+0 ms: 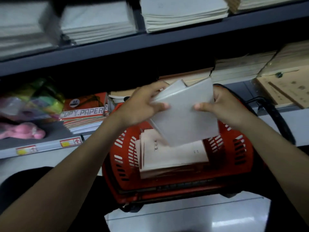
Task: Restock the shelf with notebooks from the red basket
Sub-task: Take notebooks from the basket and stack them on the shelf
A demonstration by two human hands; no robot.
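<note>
Both hands, left hand (142, 104) and right hand (224, 106), gripped a stack of grey notebooks (185, 113) by its sides. It hung tilted above the red basket (234, 156) of pale notebooks (172, 156).

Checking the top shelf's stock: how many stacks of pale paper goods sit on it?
4 in view: far left, left of centre, centre, and one cut off at the right edge. More may lie beyond the frame.

Left hand (142, 106) and right hand (224, 108) clamped, thumbs facing
</note>
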